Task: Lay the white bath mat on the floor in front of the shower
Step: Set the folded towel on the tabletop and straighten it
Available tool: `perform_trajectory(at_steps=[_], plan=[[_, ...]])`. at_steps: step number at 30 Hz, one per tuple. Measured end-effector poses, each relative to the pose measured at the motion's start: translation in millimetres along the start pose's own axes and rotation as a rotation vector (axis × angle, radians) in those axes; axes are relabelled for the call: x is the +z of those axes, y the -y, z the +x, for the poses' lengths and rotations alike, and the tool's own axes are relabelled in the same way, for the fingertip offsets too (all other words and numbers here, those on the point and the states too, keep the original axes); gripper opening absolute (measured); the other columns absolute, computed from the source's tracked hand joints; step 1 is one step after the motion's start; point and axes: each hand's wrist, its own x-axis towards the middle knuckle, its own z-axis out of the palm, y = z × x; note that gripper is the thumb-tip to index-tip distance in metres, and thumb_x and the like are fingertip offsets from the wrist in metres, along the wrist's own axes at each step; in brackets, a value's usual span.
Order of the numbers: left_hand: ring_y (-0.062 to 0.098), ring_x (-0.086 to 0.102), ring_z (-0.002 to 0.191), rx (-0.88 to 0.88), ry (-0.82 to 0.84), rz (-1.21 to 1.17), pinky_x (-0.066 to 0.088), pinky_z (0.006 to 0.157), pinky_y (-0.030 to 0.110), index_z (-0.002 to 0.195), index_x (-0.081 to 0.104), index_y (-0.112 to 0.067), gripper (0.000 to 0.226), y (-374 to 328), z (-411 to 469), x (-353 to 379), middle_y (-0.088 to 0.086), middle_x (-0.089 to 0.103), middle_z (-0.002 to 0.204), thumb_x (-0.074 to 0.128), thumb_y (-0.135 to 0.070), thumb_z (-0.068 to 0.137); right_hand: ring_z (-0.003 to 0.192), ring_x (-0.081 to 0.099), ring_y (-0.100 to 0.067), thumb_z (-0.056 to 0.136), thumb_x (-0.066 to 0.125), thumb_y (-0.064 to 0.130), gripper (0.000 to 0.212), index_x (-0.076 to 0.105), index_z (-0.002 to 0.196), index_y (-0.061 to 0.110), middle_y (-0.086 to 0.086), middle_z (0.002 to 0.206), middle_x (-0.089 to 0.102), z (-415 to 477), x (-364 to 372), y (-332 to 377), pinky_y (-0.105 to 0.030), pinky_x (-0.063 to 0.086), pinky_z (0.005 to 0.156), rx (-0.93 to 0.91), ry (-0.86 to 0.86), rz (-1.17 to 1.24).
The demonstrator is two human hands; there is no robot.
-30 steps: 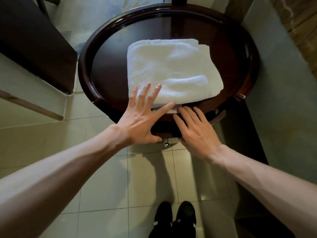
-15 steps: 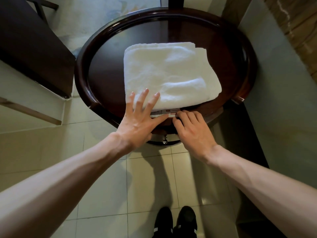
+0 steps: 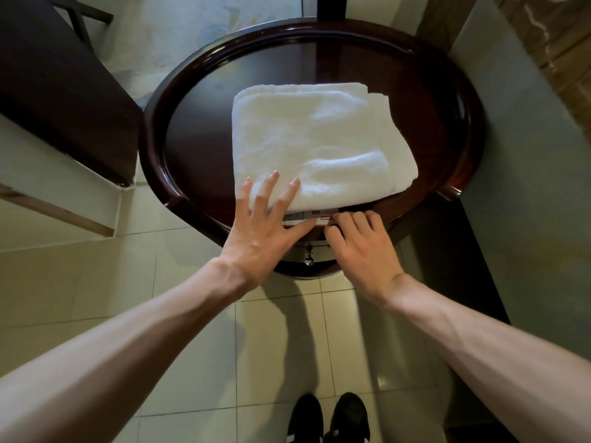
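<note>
1. Tiled bathroom floor (image 3: 192, 314) w/ a dark round table (image 3: 153, 148) standing on it. The white bath mat (image 3: 313, 142) lies folded on the tabletop, from the middle to the near edge, not yet on the floor.
2. Your left hand (image 3: 262, 238) lies flat on the mat's near-left corner, fingers (image 3: 267, 187) straight and spread. The thumb is over a printed card (image 3: 299, 219) at the table's near edge.
3. Your right hand (image 3: 361, 247) has its fingers curled at the mat's near edge, tips against the card. Can't tell if they grip the mat, the card or nothing.
4. Handling, prob.: thick terry, soft, floppy, fairly light, nothing fragile. It may slide on the glossy top and fall open when lifted.
5. Where to hold: near folded edge, one hand per corner, pinching all layers. Leave the card.
</note>
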Motion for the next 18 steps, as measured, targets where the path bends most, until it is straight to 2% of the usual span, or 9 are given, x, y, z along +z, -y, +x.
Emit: perform_trajectory(at_steps=[2, 6, 9, 11, 15, 18], plan=[[0.05, -0.009, 0.141, 0.012, -0.018, -0.012, 0.001, 0.11, 0.067, 0.146, 0.018, -0.044, 0.079, 1.0, -0.8, -1.5, 0.021, -0.01, 0.156, 0.062, -0.019, 0.086, 0.077, 0.054, -0.031, 0.075, 0.057, -0.004, 0.018, 0.06, 0.089, 0.008, -0.012, 0.09, 0.06, 0.3, -0.7, 1.1, -0.042, 0.045, 0.076, 0.007, 0.0, 0.0], [0.054, 0.015, 0.14, 0.068, -0.077, -0.108, 0.014, 0.109, 0.071, 0.138, 0.049, -0.033, 0.074, 6.6, 0.1, -9.8, 0.025, 0.023, 0.155, 0.073, -0.016, 0.07, 0.089, 0.059, -0.033, 0.076, 0.058, 0.001, 0.018, 0.062, 0.093, 0.007, -0.016, 0.101, 0.063, 2.0, -9.7, 4.2, -0.044, 0.046, 0.081, 0.058, 0.054, 0.027], [0.056, 0.021, 0.137, 0.069, -0.118, -0.242, 0.017, 0.106, 0.074, 0.128, 0.061, -0.023, 0.068, 10.1, -1.5, -14.8, 0.028, 0.031, 0.15, 0.075, -0.015, 0.062, 0.102, 0.058, -0.036, 0.072, 0.065, 0.013, 0.033, 0.064, 0.103, 0.005, -0.02, 0.114, 0.06, 1.1, -26.2, 1.6, -0.045, 0.046, 0.084, 0.079, 0.129, 0.108], [0.055, 0.02, 0.139, 0.057, -0.16, -0.365, 0.018, 0.105, 0.074, 0.126, 0.059, -0.018, 0.063, 12.7, -2.2, -13.8, 0.029, 0.031, 0.149, 0.075, -0.018, 0.064, 0.106, 0.056, -0.037, 0.074, 0.062, 0.023, 0.038, 0.063, 0.107, 0.005, -0.02, 0.117, 0.058, 4.2, -38.7, -2.4, -0.046, 0.046, 0.085, 0.085, 0.136, 0.175], [0.041, 0.017, 0.144, -0.107, -0.239, -0.631, 0.017, 0.111, 0.066, 0.135, 0.035, -0.021, 0.069, 21.7, 1.5, -17.3, 0.02, 0.026, 0.152, 0.07, -0.025, 0.076, 0.104, 0.053, -0.034, 0.077, 0.06, 0.03, 0.037, 0.059, 0.107, 0.008, -0.017, 0.118, 0.055, 31.9, -61.6, -17.8, -0.044, 0.043, 0.085, 0.158, 0.109, 0.26], [0.034, 0.012, 0.145, -0.309, -0.253, -0.773, 0.014, 0.116, 0.058, 0.145, 0.029, -0.028, 0.074, 30.3, 12.1, -19.4, 0.014, 0.018, 0.156, 0.069, -0.034, 0.082, 0.124, 0.042, -0.036, 0.081, 0.058, 0.038, 0.046, 0.053, 0.121, 0.015, -0.02, 0.135, 0.044, 60.9, -66.4, -34.0, -0.05, 0.038, 0.097, 0.191, 0.194, 0.228]])
